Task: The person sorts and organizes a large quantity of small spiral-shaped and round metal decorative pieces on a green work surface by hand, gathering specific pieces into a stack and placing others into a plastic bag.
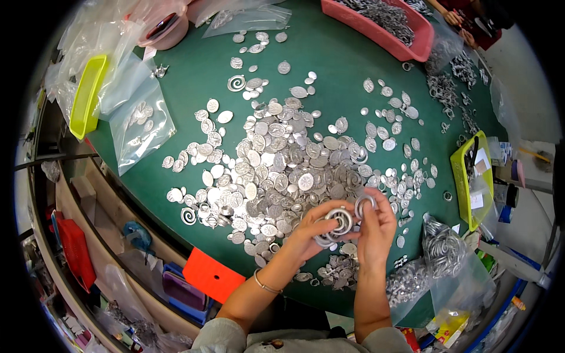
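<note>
My left hand (315, 230) is closed round several silver spiral pendants (336, 223), which lie stacked in its fingers. Close beside it, my right hand (378, 226) pinches one silver spiral pendant (365, 206) between thumb and fingers. Both hands are just over the near edge of a big heap of silver oval medals (282, 159) on the green table (194, 70). Single spiral pendants (188, 216) lie at the heap's left edge and above it. A small pile of tiny silver pieces (338, 272) sits below my hands.
A pink basket (421, 44) of metal parts stands at the far right, near another person's hands (453, 19). Yellow-green baskets (477, 194) stand at both sides. Plastic bags of silver rings (444, 247) lie at the near right. An orange card (212, 275) juts over the left edge.
</note>
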Demonstrator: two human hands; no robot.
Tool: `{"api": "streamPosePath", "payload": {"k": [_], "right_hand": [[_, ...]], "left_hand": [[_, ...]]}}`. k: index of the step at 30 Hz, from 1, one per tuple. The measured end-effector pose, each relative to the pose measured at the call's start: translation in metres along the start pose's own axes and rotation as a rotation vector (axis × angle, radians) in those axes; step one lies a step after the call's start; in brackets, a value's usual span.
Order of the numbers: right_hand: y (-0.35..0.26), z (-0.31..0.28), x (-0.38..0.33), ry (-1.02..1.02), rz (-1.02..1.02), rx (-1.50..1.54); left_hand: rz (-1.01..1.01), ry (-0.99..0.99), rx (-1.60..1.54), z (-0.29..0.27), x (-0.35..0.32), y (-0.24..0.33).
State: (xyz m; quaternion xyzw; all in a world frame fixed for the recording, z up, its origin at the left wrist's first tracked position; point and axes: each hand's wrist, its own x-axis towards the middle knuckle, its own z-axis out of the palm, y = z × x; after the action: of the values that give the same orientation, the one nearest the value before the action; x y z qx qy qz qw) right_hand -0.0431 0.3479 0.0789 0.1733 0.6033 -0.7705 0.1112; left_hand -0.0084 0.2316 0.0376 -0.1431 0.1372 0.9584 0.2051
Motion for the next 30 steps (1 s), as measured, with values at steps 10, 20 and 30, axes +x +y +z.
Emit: {"api": "streamPosePath", "payload": {"k": [10,20,30], "right_hand": [[0.009,-0.03,0.023,-0.124,-0.598,-0.894],[0.03,-0.04,0.024,0.109,-0.799,-0.827],[-0.012,-0.081,-0.155,0.026,-0.749,-0.816]], "left_hand": [[-0.037,-0.059,-0.138,-0.03,-0.016,-0.035],[0.008,0.119,-0.156,-0.025,-0.048,-0.051],[-0.222,0.079,-0.021,0.028,-0.095,-0.097]]}}
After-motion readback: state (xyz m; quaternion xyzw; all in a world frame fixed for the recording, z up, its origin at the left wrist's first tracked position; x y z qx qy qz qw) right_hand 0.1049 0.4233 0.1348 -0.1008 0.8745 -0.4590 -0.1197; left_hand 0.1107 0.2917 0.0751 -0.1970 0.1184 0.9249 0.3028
